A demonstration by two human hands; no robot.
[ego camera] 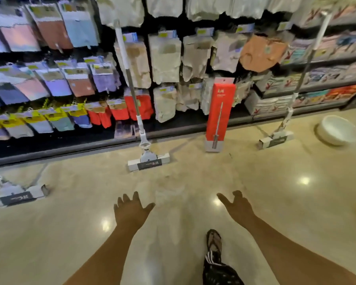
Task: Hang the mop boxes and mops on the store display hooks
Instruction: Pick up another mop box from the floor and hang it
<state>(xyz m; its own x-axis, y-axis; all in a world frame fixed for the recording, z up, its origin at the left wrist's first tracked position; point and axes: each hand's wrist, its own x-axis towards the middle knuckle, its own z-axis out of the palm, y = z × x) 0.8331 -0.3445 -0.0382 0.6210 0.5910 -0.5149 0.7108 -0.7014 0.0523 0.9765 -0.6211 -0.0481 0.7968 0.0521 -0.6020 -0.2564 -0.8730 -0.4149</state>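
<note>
A sandalled foot [213, 241] steps onto the glossy floor [193, 182]. Ahead of it the left hand [132, 210] and right hand [237, 207] reach out, fingers spread, holding nothing. The red mop box [220, 112] stands upright at the floor's far edge, against the shelf base. The middle mop [148, 160] and right mop [275, 138] flank it, shafts leaning on the display. The box looks light, stiff cardboard, best clasped round its middle. The mops probably weigh toward the head, so grip the smooth shaft low.
</note>
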